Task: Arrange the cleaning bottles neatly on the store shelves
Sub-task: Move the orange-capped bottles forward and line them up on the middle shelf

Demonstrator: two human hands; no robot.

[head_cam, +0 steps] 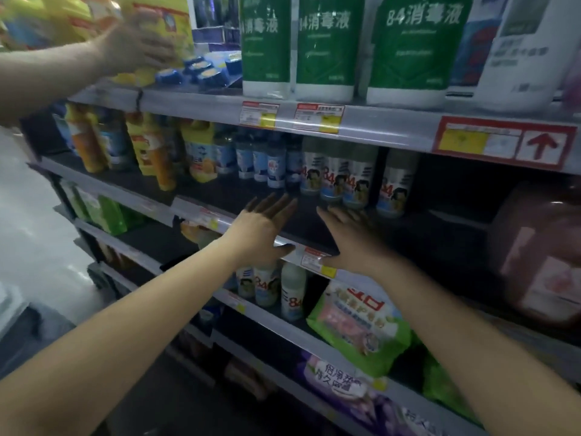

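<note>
Our left hand (262, 228): bare, no glove, no ring, no watch visible. Our right hand (352, 237): bare too, no glove or ring seen. Both our forearms uncovered right to frame edge at 7 and 5 o'clock; no sleeve, cuff or band shows. Fingers slim; nails too blurred to tell. Nothing worn that we can see.
</note>
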